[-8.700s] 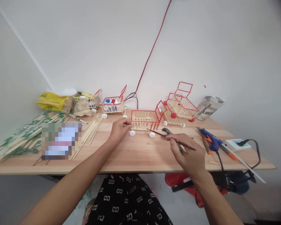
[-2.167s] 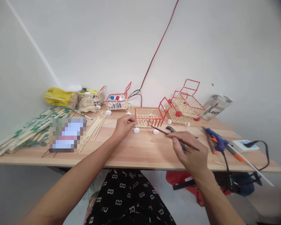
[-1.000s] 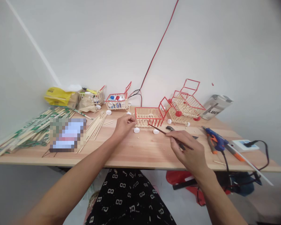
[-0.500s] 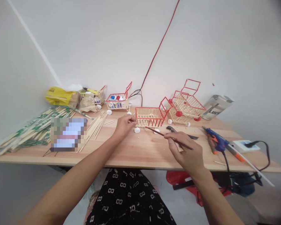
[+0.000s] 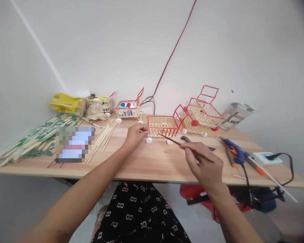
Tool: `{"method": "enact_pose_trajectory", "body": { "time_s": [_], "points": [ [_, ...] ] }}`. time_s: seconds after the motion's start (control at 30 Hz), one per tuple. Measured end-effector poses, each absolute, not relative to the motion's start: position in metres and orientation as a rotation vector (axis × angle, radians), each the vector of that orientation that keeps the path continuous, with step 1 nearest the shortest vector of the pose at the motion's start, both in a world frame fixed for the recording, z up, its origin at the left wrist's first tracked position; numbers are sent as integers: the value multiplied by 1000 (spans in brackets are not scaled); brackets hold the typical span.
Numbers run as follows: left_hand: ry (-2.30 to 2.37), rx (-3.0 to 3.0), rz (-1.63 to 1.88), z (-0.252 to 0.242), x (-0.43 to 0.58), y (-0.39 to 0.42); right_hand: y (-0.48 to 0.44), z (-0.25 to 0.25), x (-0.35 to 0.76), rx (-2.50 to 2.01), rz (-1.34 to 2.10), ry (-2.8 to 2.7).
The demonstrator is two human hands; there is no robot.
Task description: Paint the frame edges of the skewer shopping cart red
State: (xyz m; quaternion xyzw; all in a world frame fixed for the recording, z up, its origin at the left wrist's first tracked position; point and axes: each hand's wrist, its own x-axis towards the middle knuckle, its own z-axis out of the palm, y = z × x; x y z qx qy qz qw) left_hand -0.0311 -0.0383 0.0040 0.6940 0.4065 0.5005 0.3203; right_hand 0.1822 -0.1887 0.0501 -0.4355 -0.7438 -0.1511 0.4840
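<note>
Head view: brush (image 5: 184, 146) tip indistinct

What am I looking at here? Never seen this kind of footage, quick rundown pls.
One camera worn on a person's head looks down at their own bare hands at a wooden table. The left hand steadies a small stick-built cart with red trim and white wheels. The right hand holds a thin brush, its tip at the cart's near side. Around lie two more carts by the wall, one cart tipped over, loose sticks, wrapped chopsticks, a blue glue gun and a metal can.
</note>
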Motion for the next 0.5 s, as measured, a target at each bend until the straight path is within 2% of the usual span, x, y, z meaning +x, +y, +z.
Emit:
{"method": "enact_pose_trajectory", "body": {
  "time_s": [0.5],
  "points": [
    [1063,1839,1320,3,-31,-38,-187,53,180,-1101,-393,-1780]
  ]
}}
